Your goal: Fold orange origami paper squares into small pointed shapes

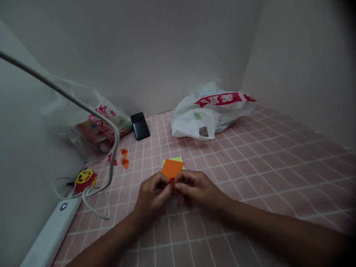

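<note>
Between my two hands is a small folded piece of orange paper (172, 183), pinched from both sides by thumbs and fingers. My left hand (152, 194) is closed on its left side, and my right hand (196, 187) grips its right side. Fingers hide much of its shape. Just beyond the fingertips lies a stack of square paper sheets, an orange sheet (172, 167) on top and a yellow sheet (178, 159) showing under it. Farther left stand small folded orange paper figures (125, 163) and a red paper figure (112, 160).
A black phone (140, 126) lies at the back. White plastic bags rest at back right (194, 122) and a filled clear bag (94, 129) at back left. A white cable (115, 133) arches across the left, above a yellow gear-shaped piece (84, 176) and a white power strip (52, 233).
</note>
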The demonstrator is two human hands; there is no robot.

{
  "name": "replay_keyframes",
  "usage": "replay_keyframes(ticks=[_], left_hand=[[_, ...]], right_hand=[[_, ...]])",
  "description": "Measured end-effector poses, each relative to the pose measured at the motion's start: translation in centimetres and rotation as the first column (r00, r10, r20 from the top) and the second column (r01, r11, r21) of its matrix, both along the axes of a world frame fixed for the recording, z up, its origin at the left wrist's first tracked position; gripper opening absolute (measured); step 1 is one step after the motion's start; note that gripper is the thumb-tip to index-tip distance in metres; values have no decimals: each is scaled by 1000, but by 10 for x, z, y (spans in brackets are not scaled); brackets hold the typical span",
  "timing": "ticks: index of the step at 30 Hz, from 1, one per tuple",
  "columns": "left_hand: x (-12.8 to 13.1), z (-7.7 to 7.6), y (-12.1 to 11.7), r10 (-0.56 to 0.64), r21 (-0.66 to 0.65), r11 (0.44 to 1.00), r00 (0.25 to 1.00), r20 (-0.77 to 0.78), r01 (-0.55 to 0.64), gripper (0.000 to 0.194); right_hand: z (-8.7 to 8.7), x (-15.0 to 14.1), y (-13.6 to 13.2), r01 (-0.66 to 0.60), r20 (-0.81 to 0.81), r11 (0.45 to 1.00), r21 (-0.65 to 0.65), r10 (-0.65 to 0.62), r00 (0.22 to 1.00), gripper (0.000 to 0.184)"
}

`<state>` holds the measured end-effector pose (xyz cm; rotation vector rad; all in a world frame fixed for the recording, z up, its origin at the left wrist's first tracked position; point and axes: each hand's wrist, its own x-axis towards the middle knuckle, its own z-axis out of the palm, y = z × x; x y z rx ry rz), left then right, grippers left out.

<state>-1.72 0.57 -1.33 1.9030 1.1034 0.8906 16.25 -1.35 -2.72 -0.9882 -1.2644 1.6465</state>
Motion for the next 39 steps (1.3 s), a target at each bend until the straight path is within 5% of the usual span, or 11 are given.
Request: replay_keyframes(ticks=[18, 23, 29, 39], left_hand=[[-1, 1, -1, -26, -38, 999, 999, 31, 28, 9], [-1, -1, 0, -23, 91, 996, 999, -49, 27, 11], [0, -2, -2, -14, 233, 971, 990, -138, 46, 11], [0, -3, -4, -9, 209, 977, 995, -101, 30, 11]], right_hand=[[3, 1, 0, -20, -26, 1000, -23, 20, 999, 13], [8, 2, -2, 1, 91, 993, 121, -12, 996, 10], [13, 3, -3, 4, 332, 900, 435, -165, 929, 13], [15, 1, -4, 71, 351, 921, 384, -217, 911, 12]])
